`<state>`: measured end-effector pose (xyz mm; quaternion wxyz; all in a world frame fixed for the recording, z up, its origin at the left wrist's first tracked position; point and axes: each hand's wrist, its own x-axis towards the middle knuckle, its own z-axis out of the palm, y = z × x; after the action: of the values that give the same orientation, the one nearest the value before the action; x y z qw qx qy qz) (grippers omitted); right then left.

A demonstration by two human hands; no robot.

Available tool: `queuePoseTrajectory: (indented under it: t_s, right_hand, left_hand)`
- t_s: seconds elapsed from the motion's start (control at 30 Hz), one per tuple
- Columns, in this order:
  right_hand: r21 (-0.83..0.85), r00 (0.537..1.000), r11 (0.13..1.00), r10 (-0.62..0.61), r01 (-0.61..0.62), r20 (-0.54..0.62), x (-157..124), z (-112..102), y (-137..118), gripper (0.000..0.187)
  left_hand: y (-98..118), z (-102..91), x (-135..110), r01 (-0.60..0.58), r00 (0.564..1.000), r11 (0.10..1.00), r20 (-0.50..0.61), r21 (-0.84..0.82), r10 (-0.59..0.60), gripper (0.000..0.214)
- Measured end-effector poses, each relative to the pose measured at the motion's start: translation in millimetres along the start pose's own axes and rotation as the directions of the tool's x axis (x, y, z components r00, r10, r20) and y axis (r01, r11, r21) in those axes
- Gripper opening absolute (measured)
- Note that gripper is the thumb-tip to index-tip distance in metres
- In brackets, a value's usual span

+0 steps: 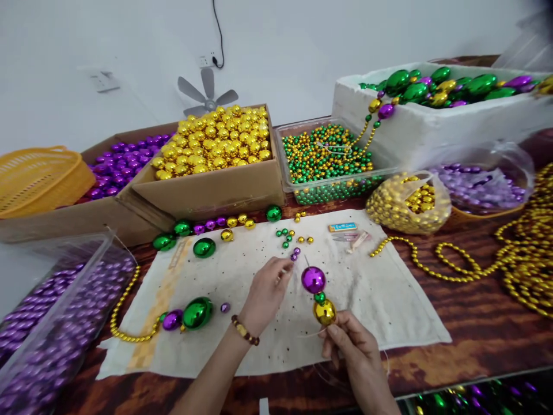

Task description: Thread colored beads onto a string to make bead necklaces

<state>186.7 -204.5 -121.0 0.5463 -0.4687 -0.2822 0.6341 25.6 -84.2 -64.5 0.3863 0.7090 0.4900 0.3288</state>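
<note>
My right hand (pixel 352 346) is closed round the lower end of a threaded needle. On it, from the top, sit a large purple bead (pixel 313 279), a small green bead (pixel 319 297) and a gold bead (pixel 324 312). The needle's bare tip (pixel 306 260) sticks out above the purple bead, and thread trails below. My left hand (pixel 268 288), wearing a bead bracelet (pixel 245 331), pinches at small purple beads (pixel 295 255) just left of the needle tip. Small green beads (pixel 285 235) lie beyond it. A partly strung strand with a large green bead (pixel 197 313) rests at left.
A white cloth (pixel 242 357) covers the work area. Behind stand a cardboard box (pixel 207 190) of gold beads, a clear bin (pixel 337 183) of green and gold beads, and a foam box (pixel 380 127). Scissors (pixel 345 237) lie right; gold bead chains (pixel 458 274) spread across the table.
</note>
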Motion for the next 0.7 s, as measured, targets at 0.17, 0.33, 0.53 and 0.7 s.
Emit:
queuePoseTrajectory:
  t_s: [0.17,0.33,0.53,0.7]
  right_hand:
    - [0.000,0.996,0.999,-0.040,0.040,-0.078,0.0,-13.2,-0.3,0.024]
    - [-0.017,0.996,0.999,-0.048,0.047,-0.070,1.1,-12.9,1.3,0.025]
    - [-0.079,0.999,0.997,-0.025,0.021,-0.047,-1.7,-6.4,-0.3,0.030]
    - [-0.147,0.999,0.989,0.015,-0.020,-0.031,-5.8,3.9,-0.7,0.037]
  left_hand:
    - [2.3,34.1,-2.2,-0.201,0.953,0.946,0.275,0.252,0.129,0.018]
    - [-6.7,48.7,1.1,-0.213,0.962,0.949,0.219,0.233,0.162,0.020]
    - [0.6,23.1,7.3,0.172,0.982,0.852,0.015,-0.494,-0.190,0.015]
    - [16.1,-7.6,4.8,0.200,0.949,0.388,0.080,-0.900,-0.304,0.019]
